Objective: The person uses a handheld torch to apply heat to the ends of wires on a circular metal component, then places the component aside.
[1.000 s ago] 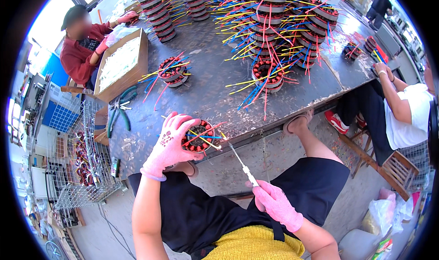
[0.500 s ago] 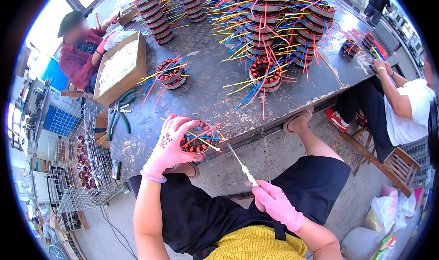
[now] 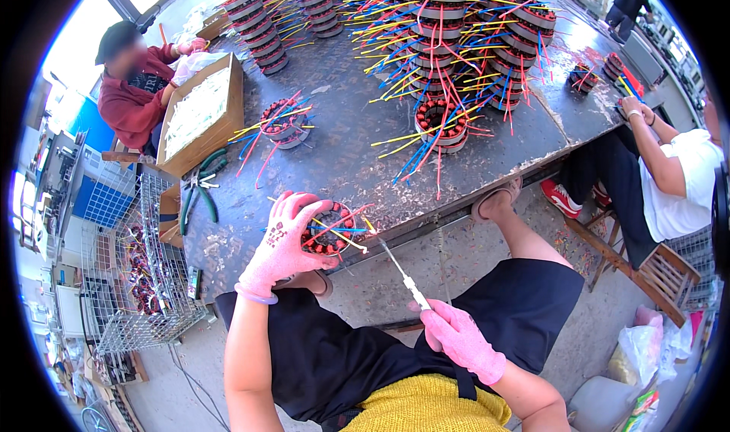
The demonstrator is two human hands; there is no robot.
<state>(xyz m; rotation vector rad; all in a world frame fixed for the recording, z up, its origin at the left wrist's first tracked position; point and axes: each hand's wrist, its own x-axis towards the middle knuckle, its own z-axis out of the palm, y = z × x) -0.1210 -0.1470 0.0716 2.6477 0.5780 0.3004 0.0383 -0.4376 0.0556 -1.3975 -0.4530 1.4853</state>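
Note:
My left hand [image 3: 283,238], in a pink glove, is closed around the side of a motor stator [image 3: 334,247] at the table's front edge. The stator is a ring with red windings, and yellow, blue and red wires stick out of it. In my right hand [image 3: 464,342], also gloved in pink, is a thin-shafted tool [image 3: 412,289] with a white handle. Its narrow metal shaft points up and left, with the tip close to the wire ends on the stator's right side. I cannot tell whether the tip touches a wire.
Tall stacks of stators [image 3: 437,44] bristle with wires at the back. Single stators [image 3: 283,124] stand nearer. Green-handled pliers [image 3: 199,192] lie left, beside a carton [image 3: 199,116] of white pieces. A wire basket [image 3: 144,280] stands below. Co-workers sit left and right.
My hands, the stator and the tool stay almost where they were. The co-worker at the left has shifted their arms and hands near the carton.

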